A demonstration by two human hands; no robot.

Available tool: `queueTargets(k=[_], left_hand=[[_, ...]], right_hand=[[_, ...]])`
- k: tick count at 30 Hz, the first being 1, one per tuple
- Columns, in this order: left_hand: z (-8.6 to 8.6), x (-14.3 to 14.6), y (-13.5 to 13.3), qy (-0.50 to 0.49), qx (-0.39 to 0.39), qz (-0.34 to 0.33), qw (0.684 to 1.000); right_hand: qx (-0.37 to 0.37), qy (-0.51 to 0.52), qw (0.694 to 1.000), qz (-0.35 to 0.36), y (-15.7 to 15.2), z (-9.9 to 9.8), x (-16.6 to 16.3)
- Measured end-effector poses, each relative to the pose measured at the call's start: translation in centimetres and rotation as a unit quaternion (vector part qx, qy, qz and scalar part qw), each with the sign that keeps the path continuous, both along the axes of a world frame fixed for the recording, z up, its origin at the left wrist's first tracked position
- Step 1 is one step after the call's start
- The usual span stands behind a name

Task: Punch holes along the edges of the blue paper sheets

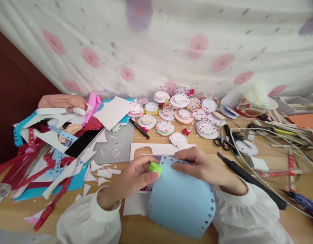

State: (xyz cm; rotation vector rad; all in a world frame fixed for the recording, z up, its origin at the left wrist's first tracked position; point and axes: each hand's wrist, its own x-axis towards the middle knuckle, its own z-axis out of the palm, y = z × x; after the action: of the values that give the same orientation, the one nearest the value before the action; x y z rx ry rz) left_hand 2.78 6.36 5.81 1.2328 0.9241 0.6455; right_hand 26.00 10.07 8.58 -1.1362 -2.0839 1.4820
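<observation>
Over the table's near edge (pixel 134 229), the left hand (pixel 134 178) pinches a green craft punch (pixel 154 167) at the far-left corner of the blue paper (pixel 182 200). The right hand (pixel 201 166) grips the paper's far edge, right of the punch

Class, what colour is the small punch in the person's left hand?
The punch in the left hand is bright green, seen best in the head view.

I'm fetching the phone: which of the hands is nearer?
Left. The left hand, holding the green object, is right of the phone, nearer the camera; the right hand, on the blue paper, is farther right.
</observation>
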Motion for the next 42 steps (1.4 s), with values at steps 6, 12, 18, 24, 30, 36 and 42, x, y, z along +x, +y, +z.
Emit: queueTargets(k=[6,12,18,24,30,36,42], left_hand=[[0.9,0.0,-1.2,0.096,0.077,0.028,0.992],[1.4,0.0,-1.9,0.144,0.09,0.018,0.985],[1.8,0.6,-2.0,0.168,0.127,0.027,0.977],[1.9,1.3,-2.3,0.237,0.192,0.051,0.951],[1.7,1.7,-2.5,0.218,0.228,0.052,0.947],[1.4,2.4,-2.8,0.226,0.276,0.04,0.933],[1.1,2.7,-3.1,0.221,0.304,0.057,0.925]], right_hand=[[0.128,-0.027,0.991,0.016,-1.2,0.0,-0.2],[0.151,-0.082,0.982,0.081,-1.3,0.8,0.0],[0.159,-0.071,0.98,0.093,-1.4,0.9,0.0],[0.137,-0.059,0.984,0.098,-1.1,0.6,0.0],[0.12,-0.065,0.985,0.102,-1.2,1.2,-0.1],[0.1,-0.077,0.986,0.11,-2.1,1.8,-0.9],[0.158,-0.085,0.975,0.131,-2.2,1.3,-1.3]])
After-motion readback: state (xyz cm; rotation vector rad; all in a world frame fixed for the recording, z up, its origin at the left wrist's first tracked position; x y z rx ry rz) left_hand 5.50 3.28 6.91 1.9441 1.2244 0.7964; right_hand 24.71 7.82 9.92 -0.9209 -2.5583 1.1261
